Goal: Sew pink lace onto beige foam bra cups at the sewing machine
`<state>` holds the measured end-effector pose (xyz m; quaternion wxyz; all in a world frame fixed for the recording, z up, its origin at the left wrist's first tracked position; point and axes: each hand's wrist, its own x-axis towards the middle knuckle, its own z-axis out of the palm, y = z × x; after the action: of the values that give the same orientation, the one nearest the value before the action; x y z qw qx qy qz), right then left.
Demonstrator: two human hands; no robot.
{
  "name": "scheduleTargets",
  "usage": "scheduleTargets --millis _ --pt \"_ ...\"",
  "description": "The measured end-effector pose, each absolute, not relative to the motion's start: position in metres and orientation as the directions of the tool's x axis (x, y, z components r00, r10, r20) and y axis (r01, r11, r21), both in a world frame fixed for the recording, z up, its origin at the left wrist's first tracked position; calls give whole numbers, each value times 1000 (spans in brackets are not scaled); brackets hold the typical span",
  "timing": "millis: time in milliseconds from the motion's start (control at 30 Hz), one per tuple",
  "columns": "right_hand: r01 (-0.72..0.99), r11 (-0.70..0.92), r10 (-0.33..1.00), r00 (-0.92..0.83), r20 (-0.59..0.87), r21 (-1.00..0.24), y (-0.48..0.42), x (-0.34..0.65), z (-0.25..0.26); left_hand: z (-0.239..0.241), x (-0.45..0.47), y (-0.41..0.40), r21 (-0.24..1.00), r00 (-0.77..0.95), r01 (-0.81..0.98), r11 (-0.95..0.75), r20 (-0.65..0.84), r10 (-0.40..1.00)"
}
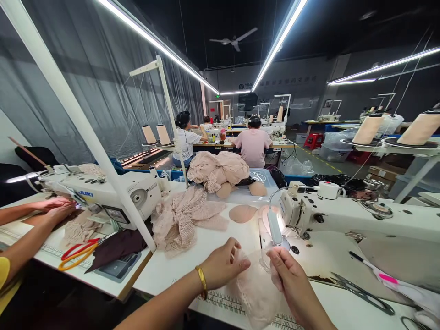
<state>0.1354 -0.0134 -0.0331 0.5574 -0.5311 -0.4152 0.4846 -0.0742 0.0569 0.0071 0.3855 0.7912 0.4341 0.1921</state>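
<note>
My left hand (222, 266), with a gold bangle on the wrist, and my right hand (288, 276) both pinch a pale pink lace piece (257, 294) that hangs over the front edge of the white table (172, 270). The fingers of both hands are closed on the fabric. Just behind my hands stands a white sewing machine (360, 220) with a small lit lamp (275, 225) near its needle. Loose pink foam cups (242, 213) lie on the table beyond.
A heap of pink lace (187, 217) and a pile of garments (217, 168) lie behind. Black scissors (360, 293) rest at right. At left a co-worker's hands (55, 208) work at another sewing machine (103, 195), with red and yellow scissors (77, 254) beside it. Thread cones (367, 129) stand at right.
</note>
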Motion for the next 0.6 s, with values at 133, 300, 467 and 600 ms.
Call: scheduleTargets --millis 133,300,467,600 --pt "-106 -67 981 174 -85 -992 1 151 -37 26 -60 120 430 537 721 -543 149 831" --pt "-152 -60 983 160 -85 -986 5 158 -39 19 -20 176 307 564 760 -573 126 816" --pt "-162 -43 990 123 -63 -986 6 160 -42 21 -1 195 299 497 813 -500 93 863" --pt "-185 -44 989 130 -68 -982 6 164 -44 48 -14 191 386 386 823 -416 158 909"
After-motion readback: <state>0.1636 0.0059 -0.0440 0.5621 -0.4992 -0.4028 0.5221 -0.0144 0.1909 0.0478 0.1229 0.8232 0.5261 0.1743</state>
